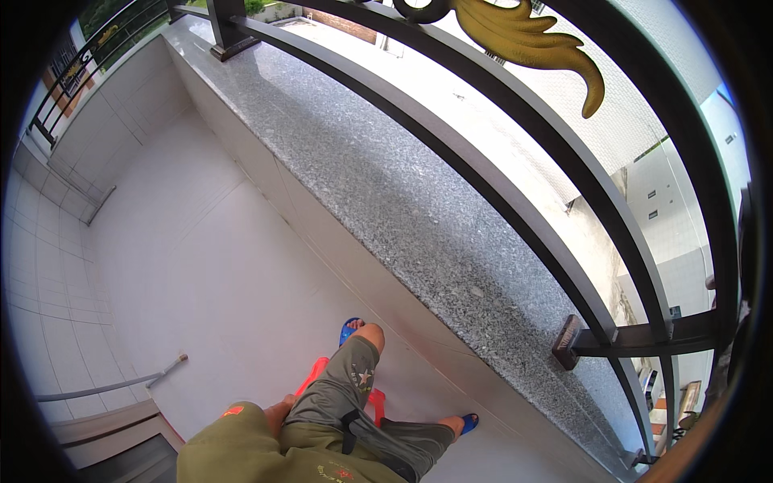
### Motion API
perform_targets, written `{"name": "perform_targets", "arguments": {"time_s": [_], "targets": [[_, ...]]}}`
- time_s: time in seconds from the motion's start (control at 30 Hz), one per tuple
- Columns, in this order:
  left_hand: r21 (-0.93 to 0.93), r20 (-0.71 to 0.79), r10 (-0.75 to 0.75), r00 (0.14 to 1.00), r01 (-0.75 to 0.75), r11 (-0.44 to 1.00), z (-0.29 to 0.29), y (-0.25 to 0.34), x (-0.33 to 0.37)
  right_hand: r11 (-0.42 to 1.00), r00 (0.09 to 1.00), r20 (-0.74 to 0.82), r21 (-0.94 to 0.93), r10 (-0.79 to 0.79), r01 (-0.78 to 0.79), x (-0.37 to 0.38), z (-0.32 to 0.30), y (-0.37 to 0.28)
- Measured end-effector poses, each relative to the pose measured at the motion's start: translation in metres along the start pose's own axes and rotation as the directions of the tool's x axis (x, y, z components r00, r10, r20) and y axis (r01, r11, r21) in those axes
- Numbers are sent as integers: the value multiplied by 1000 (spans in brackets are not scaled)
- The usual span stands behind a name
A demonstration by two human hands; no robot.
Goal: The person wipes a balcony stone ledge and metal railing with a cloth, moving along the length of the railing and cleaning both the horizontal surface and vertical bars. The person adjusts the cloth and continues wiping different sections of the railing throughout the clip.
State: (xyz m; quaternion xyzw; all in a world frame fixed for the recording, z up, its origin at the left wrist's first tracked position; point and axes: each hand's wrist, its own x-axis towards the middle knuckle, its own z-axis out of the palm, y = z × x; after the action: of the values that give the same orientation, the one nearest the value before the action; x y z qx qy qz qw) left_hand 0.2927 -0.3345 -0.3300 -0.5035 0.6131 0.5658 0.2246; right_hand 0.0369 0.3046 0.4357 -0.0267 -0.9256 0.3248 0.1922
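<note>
My left hand [287,402] hangs low beside my grey shorts, below the olive-green sleeve. It looks closed on a bright red thing [313,375] that passes behind my left leg. Another red piece [376,404] shows between my legs; whether the two are joined is hidden, and their kind is unclear. At the lower right edge, my right forearm [686,457] rises toward the dark metal railing [555,233]. The right hand itself is lost in the dark rim, so its fingers cannot be made out.
A speckled grey granite ledge [354,185] tops the low wall under the railing, which bears a golden leaf ornament [527,36]. I stand on a pale floor [217,266] in blue slippers [348,330]. At left are a tiled wall [48,266] and a grey pipe [113,388].
</note>
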Motion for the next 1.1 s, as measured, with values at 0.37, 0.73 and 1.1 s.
{"name": "perform_targets", "arguments": {"time_s": [0.37, 0.73, 1.1], "targets": [[5, 144, 160, 977, -162, 987, -7, 35, 55, 991, 999, -3, 132, -35, 35, -21, 39, -41], [41, 316, 352, 881, -384, 923, 64, 182, 75, 981, 1000, 5, 195, -19, 17, -15, 50, -57], [172, 371, 317, 873, -400, 900, 62, 309, 137, 971, 888, -394, 122, 235, -203, -20, -47, 32]]}}
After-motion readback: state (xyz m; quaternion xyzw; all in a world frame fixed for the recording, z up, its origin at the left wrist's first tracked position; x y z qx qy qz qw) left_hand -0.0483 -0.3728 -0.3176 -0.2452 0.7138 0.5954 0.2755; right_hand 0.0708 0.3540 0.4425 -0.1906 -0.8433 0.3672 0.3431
